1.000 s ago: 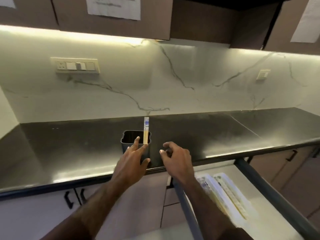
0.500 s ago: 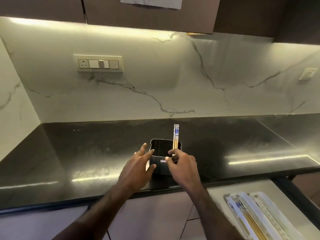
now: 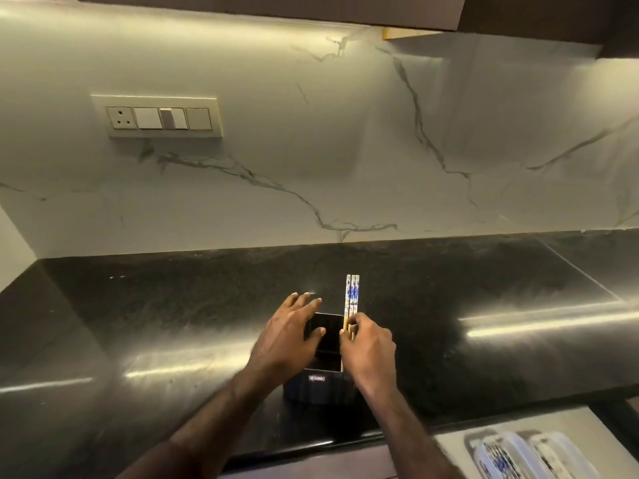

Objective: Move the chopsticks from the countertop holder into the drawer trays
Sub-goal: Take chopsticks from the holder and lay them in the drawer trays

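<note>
The chopsticks (image 3: 352,299) are 2 slim sticks held side by side, pale at the upper part with a blue pattern over white, and plain light wood lower down. They stand nearly upright, their lower ends down inside the holder (image 3: 320,383) along its right wall, their tops rising well above its rim.

The holder is a dark, squarish cup with a small pale label on its near face (the wording is too small to read). It stands on the black bench (image 3: 173,323) close to the front edge, about midway along the visible stretch. Apart from the 2 chopsticks, its dark inside shows nothing that can be made out.

The right hand (image 3: 368,347) has its grip closed on the chopsticks: thumb and fingertips pinch the wooden part just above the holder's rim. The left hand (image 3: 288,335) rests on the holder's left side with its grip loose, the fingers spread and fairly straight over the rim, the thumb lying across the opening; it clasps nothing.

At the lower right corner, below the bench's front edge, the open drawer (image 3: 518,426) carries white trays (image 3: 553,451) lying side by side. At least 1 tray holds long pieces with a blue-and-white pattern, though blur keeps the count unclear.

On the marbled wall behind the bench sits a cream switch plate (image 3: 157,116) with 1 socket.
</note>
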`<state>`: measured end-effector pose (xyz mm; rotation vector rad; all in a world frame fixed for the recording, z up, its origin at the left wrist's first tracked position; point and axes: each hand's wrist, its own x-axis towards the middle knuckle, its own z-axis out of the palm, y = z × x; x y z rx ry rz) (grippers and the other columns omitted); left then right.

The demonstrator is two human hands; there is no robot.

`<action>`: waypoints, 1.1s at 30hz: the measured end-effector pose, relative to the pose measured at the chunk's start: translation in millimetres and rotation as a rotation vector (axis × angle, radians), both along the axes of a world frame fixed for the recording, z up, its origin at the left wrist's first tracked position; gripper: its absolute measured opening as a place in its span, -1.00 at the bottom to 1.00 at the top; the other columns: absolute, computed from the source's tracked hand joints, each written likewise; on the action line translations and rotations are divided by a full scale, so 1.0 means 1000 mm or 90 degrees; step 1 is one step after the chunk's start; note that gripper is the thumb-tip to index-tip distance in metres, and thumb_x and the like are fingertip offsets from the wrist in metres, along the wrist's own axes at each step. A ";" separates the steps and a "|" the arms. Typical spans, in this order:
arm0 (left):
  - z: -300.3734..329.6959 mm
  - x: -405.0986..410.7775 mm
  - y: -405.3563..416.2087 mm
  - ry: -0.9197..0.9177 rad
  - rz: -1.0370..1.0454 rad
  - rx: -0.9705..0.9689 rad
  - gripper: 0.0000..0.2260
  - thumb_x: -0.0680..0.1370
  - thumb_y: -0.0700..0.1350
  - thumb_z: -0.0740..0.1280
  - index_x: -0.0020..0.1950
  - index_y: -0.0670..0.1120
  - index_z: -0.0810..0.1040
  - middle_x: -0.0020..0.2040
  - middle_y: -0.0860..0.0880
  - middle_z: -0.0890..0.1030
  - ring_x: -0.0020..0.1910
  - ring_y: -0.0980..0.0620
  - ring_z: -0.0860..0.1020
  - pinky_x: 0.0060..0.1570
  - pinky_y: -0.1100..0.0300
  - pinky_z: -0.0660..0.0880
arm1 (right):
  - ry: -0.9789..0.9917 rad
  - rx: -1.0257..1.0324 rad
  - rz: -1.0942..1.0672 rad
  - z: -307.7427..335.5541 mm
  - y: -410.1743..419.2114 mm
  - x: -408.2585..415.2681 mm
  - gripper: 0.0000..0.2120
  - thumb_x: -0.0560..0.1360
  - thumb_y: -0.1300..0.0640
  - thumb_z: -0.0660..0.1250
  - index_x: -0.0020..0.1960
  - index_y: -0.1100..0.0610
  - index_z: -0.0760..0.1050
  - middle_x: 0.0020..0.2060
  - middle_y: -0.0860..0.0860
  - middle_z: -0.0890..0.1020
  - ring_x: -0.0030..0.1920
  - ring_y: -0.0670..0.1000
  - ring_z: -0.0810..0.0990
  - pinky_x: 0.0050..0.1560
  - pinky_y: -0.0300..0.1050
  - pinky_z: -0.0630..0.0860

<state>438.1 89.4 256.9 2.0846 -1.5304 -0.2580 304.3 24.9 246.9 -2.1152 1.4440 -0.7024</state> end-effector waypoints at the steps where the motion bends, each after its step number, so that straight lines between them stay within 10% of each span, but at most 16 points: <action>1: -0.002 0.000 -0.008 0.007 -0.003 0.001 -0.46 0.58 0.00 0.29 0.53 0.05 0.22 0.56 0.01 0.22 0.56 0.02 0.07 0.47 0.05 0.07 | 0.005 0.000 -0.007 -0.003 -0.003 0.001 -0.80 0.54 0.10 0.36 0.16 0.04 0.55 -0.12 -0.08 0.66 -0.31 -0.21 0.53 -0.40 -0.46 0.37; 15: -0.007 0.011 -0.096 0.231 -0.031 -0.006 -0.45 0.49 -0.03 0.43 0.45 -0.06 0.39 0.32 -0.01 0.57 0.31 0.09 0.51 0.20 0.37 0.34 | 0.008 -0.005 -0.053 -0.004 -0.029 0.017 -0.78 0.58 0.09 0.28 0.22 -0.01 0.49 -0.05 -0.11 0.65 -0.06 -0.14 0.63 -0.12 -0.31 0.50; 22: -0.015 0.013 -0.112 0.486 -0.032 -0.003 -0.89 0.44 -0.22 0.50 -0.06 -0.09 0.71 -0.21 0.03 0.74 -0.14 0.12 0.69 -0.11 0.28 0.59 | 0.006 0.027 -0.041 -0.005 -0.035 0.018 -0.80 0.58 0.09 0.26 0.19 -0.03 0.52 -0.10 -0.06 0.68 -0.07 -0.09 0.66 0.02 -0.11 0.59; 33: -0.006 0.012 -0.107 0.712 -0.031 -0.061 -0.86 0.42 -0.32 0.48 -0.05 -0.18 0.67 -0.13 -0.19 0.72 -0.16 -0.03 0.71 -0.20 0.31 0.58 | -0.030 0.037 -0.005 -0.007 -0.043 0.014 -0.86 0.53 0.08 0.35 0.08 -0.07 0.57 -0.19 -0.16 0.64 -0.21 -0.24 0.60 -0.25 -0.45 0.46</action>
